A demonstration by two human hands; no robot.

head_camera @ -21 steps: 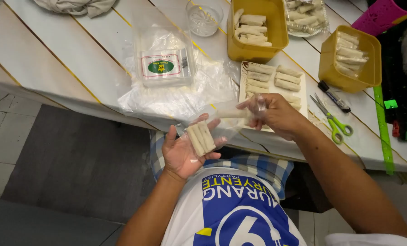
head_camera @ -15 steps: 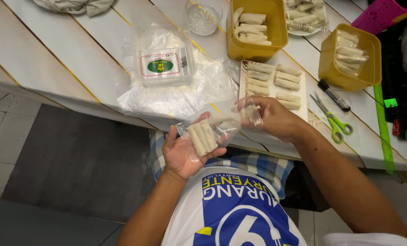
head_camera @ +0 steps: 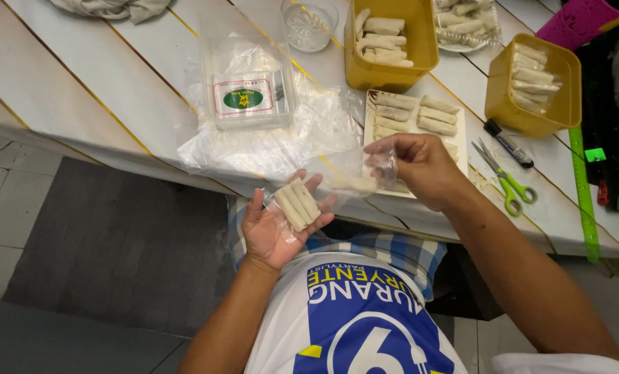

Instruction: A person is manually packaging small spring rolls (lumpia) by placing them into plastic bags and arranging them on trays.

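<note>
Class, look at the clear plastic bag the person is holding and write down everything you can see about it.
The clear plastic bag is thin, see-through and crinkled. It stretches sideways between both hands above the table edge. Its closed end lies on the open palm of the left hand, holding about three pale rolls side by side. The right hand pinches the open end, where another roll seems to sit inside.

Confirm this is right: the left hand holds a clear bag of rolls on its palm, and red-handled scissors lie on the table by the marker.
One detail is wrong: the scissors have green handles, not red, as the head view shows. The rest stands.
</note>
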